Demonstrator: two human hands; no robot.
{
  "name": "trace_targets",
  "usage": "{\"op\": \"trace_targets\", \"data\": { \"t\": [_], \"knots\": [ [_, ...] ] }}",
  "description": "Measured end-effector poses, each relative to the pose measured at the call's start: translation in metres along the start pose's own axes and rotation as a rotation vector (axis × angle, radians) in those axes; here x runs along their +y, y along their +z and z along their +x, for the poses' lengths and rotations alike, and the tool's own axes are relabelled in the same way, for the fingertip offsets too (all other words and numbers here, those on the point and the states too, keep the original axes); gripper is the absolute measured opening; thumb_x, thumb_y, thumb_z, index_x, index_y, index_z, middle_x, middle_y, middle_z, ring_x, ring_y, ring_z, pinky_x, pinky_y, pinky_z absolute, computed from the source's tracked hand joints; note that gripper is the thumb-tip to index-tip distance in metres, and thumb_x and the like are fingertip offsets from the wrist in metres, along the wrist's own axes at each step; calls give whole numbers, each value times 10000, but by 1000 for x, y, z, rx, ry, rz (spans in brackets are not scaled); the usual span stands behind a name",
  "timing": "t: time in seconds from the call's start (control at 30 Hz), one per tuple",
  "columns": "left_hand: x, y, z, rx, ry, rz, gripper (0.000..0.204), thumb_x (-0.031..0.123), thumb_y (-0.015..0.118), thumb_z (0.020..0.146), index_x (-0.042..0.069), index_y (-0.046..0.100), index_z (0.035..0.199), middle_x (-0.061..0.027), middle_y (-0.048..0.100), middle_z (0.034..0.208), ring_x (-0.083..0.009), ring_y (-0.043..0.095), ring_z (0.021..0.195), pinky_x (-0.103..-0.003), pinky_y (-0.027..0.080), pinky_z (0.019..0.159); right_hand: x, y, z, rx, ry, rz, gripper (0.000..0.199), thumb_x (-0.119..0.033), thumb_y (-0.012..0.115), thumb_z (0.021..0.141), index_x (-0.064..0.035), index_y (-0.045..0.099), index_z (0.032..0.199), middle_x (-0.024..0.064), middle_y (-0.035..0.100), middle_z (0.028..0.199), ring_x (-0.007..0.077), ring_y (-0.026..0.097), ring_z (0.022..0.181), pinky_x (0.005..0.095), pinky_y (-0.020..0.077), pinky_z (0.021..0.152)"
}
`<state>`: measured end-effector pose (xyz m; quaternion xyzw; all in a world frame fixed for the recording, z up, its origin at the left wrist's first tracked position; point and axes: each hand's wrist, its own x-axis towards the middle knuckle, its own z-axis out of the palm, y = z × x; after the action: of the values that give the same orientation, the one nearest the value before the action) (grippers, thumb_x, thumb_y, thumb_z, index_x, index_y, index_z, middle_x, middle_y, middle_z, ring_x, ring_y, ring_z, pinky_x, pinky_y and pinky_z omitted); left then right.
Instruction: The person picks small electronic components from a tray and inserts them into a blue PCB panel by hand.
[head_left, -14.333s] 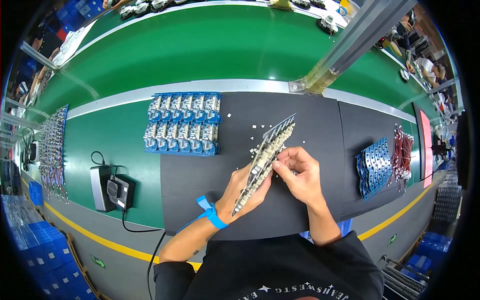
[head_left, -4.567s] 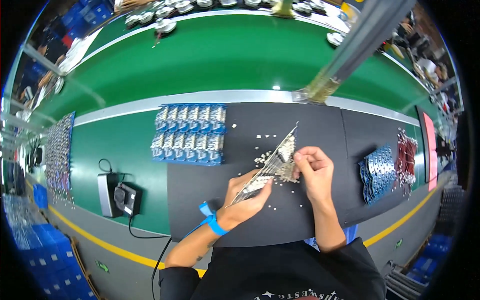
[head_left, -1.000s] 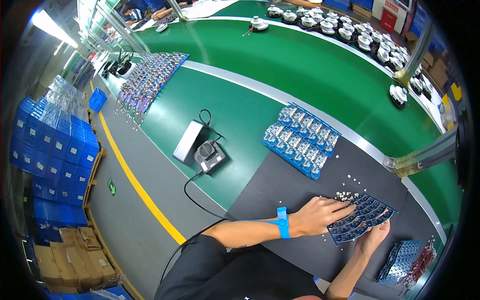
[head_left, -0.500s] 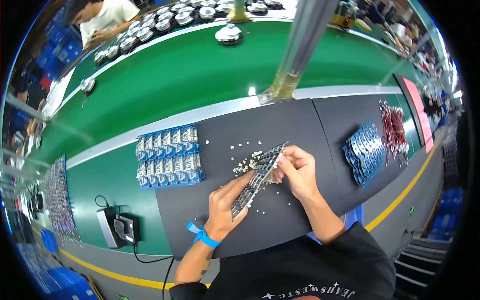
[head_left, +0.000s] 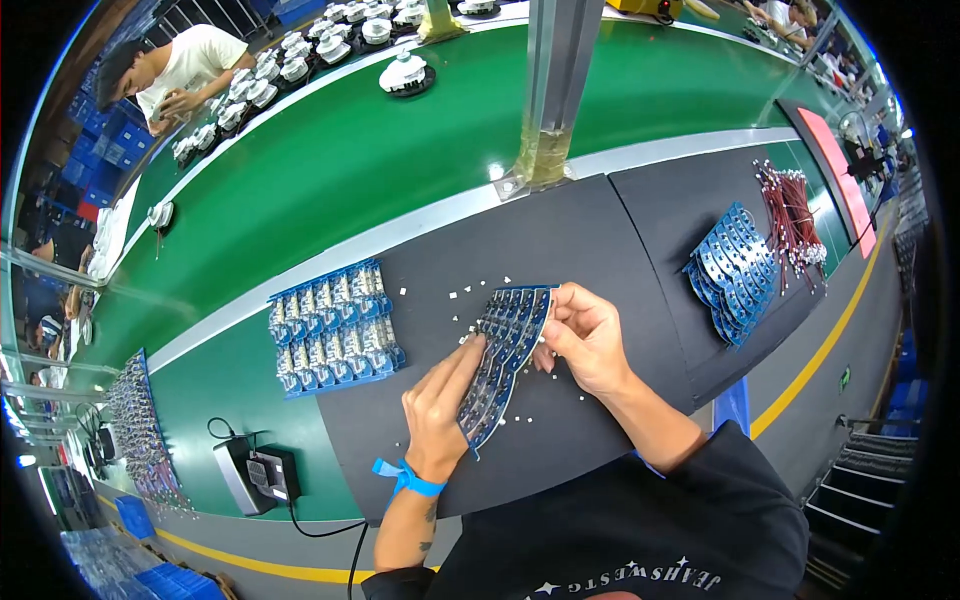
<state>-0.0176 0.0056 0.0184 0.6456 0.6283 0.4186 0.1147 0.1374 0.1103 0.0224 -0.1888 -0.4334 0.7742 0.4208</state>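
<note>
Circuit-board panel (head_left: 508,335) is tilted above the black mat (head_left: 640,330) on the desk (head_left: 200,400), between your hands; its long axis slants from near left to far right. Your left hand (head_left: 440,405) grips the left edge, thumb hidden; your right hand (head_left: 590,340) pinches the far right corner. Neither is nearer: both touch. Count: one panel held, one stack of blue panels (head_left: 733,275), one red wire bundle (head_left: 792,215), two rows of populated boards (head_left: 335,325); white pieces (head_left: 453,296) partly hidden, uncounted.

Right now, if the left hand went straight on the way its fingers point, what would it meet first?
Most likely the blue circuit-board panel, which the left hand seems to touch along its left edge; depth is hard to judge from this one view.
</note>
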Motion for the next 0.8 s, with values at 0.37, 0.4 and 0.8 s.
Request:
{"op": "trace_targets", "data": {
  "t": [0.37,0.4,0.8],
  "knots": [
    [-4,2,-1,14,17,72,457,40,631,681,22,587,1135,-166,617,1061,-315,630,923,-352,513,735,-2,-5,3,-86,171,167,88,-86,580,872,-32,514,847,48,534,612,119,500,476,248,427,463],
    [-4,3,-2,21,15,71,455,45,632,681,26,589,1133,-164,618,1058,-312,632,917,-349,514,730,-3,-5,3,-77,165,159,88,-87,580,872,-34,515,848,48,532,610,121,500,476,248,425,462],
    [-5,3,-2,29,28,71,439,69,634,688,39,595,1124,-156,624,1049,-299,640,883,-345,517,710,-3,-9,5,-40,102,116,87,-78,551,888,-4,516,920,52,542,671,110,509,492,247,456,477]
  ]
}}
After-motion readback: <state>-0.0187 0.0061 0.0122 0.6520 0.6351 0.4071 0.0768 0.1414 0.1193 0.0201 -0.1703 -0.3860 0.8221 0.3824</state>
